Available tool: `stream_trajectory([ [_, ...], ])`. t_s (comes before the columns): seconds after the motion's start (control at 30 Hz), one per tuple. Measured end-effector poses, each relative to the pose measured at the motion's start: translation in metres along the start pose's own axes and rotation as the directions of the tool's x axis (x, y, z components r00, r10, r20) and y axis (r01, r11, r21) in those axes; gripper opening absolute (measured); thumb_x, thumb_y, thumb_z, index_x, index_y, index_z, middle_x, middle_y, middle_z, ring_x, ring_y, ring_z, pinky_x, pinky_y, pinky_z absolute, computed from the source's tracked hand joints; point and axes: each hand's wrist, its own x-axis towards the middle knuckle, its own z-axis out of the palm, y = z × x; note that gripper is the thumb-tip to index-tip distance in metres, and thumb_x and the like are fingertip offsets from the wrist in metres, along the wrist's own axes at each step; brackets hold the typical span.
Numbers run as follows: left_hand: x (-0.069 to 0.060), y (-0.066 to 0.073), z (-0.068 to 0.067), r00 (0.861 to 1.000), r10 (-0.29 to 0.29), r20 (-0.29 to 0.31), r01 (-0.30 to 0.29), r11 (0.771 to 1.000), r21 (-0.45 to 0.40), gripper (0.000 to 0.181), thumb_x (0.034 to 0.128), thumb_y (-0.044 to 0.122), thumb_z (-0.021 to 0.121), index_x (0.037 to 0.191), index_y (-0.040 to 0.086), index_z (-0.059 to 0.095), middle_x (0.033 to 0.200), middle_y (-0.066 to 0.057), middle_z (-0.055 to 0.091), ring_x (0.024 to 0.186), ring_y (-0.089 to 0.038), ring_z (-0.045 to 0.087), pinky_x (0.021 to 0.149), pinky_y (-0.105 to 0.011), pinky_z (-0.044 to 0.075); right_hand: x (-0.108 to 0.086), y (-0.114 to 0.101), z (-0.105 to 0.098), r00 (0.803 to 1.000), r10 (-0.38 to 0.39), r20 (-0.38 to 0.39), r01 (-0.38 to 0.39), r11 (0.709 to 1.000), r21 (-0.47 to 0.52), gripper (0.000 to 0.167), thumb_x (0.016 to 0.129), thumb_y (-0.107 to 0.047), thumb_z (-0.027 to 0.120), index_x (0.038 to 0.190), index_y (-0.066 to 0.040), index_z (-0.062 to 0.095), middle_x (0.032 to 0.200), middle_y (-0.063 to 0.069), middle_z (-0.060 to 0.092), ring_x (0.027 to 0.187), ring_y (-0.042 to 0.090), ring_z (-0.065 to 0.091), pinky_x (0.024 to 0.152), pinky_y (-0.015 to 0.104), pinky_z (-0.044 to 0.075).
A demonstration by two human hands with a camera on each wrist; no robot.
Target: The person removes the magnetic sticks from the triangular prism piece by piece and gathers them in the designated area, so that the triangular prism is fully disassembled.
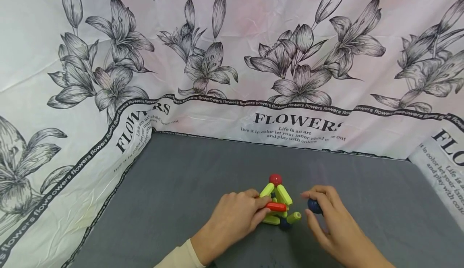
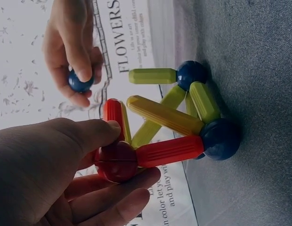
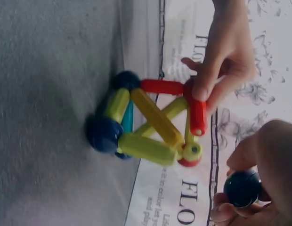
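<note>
The frame [image 1: 277, 206] of balls and rods stands on the counter [image 1: 181, 187], well apart from its back and left edges; the near edge is cut off. The left hand [image 1: 237, 211] grips a red ball [image 2: 117, 161] of the frame, hidden by that hand in the head view. The right hand [image 1: 335, 223] pinches a loose blue ball [image 1: 314, 206] right of the frame, a gap between.

The left hand [image 1: 235, 210] is slanting inward with its back facing up, thumb [image 2: 96, 134] and fingers [image 2: 131, 205] pinching in a grip, while the right hand [image 1: 334, 220] is hovering near it but apart, slanting inward too, its curled thumb [image 1: 314, 224] and fingers [image 1: 325, 192] gripping as well.
</note>
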Motion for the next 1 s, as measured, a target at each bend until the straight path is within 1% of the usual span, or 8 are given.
stream_trajectory([
  [0.2,-0.002,0.0,0.002,1.0,0.005,-0.006,-0.005,1.0,0.0,0.024,0.1034,0.039,0.07,0.123,0.029,0.078,0.096,0.008,0.07,0.058,-0.001,0.047,0.049,-0.019,0.042,-0.002,0.016,-0.008,0.999,0.017,-0.04,-0.018,0.999,-0.03,0.06,0.093,0.001,0.078,0.148,-0.004,0.056,0.131,0.017,0.049,0.086,0.003,0.046,0.068,0.013,0.04],
  [0.33,-0.002,0.001,0.002,1.0,0.006,-0.004,-0.006,1.0,-0.01,0.023,0.1035,0.038,0.07,0.123,0.029,0.079,0.096,0.008,0.07,0.057,-0.001,0.046,0.048,-0.018,0.04,-0.003,0.028,-0.009,0.995,0.012,-0.094,-0.016,0.999,-0.035,0.047,0.106,-0.029,0.067,0.136,0.005,0.057,0.126,0.019,0.054,0.088,0.006,0.047,0.071,0.015,0.042],
  [0.43,-0.001,0.001,0.003,1.0,0.006,-0.005,-0.006,1.0,-0.003,0.023,0.1034,0.039,0.071,0.123,0.029,0.078,0.094,0.007,0.069,0.056,-0.001,0.045,0.048,-0.018,0.04,-0.002,0.036,-0.007,0.991,0.003,-0.133,-0.012,0.998,-0.061,0.066,0.109,-0.055,0.044,0.126,0.007,0.057,0.122,0.02,0.056,0.087,0.01,0.049,0.072,0.015,0.043],
  [0.63,-0.001,0.001,0.003,1.0,-0.001,0.008,0.001,1.0,0.005,0.023,0.1033,0.039,0.071,0.123,0.029,0.078,0.094,0.008,0.068,0.056,-0.001,0.044,0.048,-0.018,0.039,-0.004,0.049,-0.005,0.988,0.047,-0.145,-0.063,0.992,-0.11,0.071,0.107,-0.063,0.041,0.126,0.002,0.062,0.122,0.017,0.057,0.084,0.01,0.056,0.073,0.012,0.045],
  [0.7,-0.001,0.001,0.003,1.0,-0.003,0.011,0.003,1.0,0.002,0.023,0.1033,0.039,0.071,0.123,0.03,0.078,0.094,0.008,0.069,0.057,-0.001,0.045,0.048,-0.018,0.039,-0.005,0.054,-0.004,0.988,0.055,-0.148,-0.072,0.991,-0.115,0.065,0.107,-0.057,0.05,0.127,0.003,0.062,0.121,0.017,0.058,0.084,0.012,0.057,0.072,0.013,0.045],
  [0.8,-0.002,0.002,0.002,1.0,-0.006,0.015,0.006,1.0,0.0,0.024,0.1034,0.039,0.07,0.124,0.03,0.078,0.095,0.009,0.069,0.057,-0.001,0.045,0.048,-0.018,0.039,-0.004,0.063,-0.002,0.987,0.066,-0.149,-0.083,0.99,-0.113,0.047,0.098,-0.028,0.079,0.126,0.005,0.06,0.117,0.016,0.059,0.084,0.016,0.059,0.072,0.014,0.045],
  [0.9,-0.001,0.001,0.002,1.0,-0.008,0.019,0.008,1.0,-0.003,0.024,0.1035,0.04,0.07,0.124,0.03,0.078,0.094,0.008,0.069,0.056,-0.001,0.045,0.048,-0.018,0.038,-0.003,0.071,0.0,0.986,0.077,-0.149,-0.094,0.99,-0.11,0.06,0.074,0.002,0.094,0.123,0.004,0.06,0.114,0.014,0.059,0.083,0.018,0.061,0.072,0.014,0.045],
  [1.0,0.0,0.001,0.002,1.0,-0.009,0.014,0.009,1.0,-0.002,0.024,0.1031,0.039,0.071,0.124,0.03,0.078,0.095,0.008,0.069,0.057,-0.001,0.045,0.048,-0.018,0.038,-0.001,0.081,0.003,0.985,0.09,-0.147,-0.108,0.987,-0.119,0.062,0.07,0.004,0.096,0.122,0.002,0.063,0.112,0.012,0.06,0.082,0.019,0.063,0.072,0.013,0.046],
])
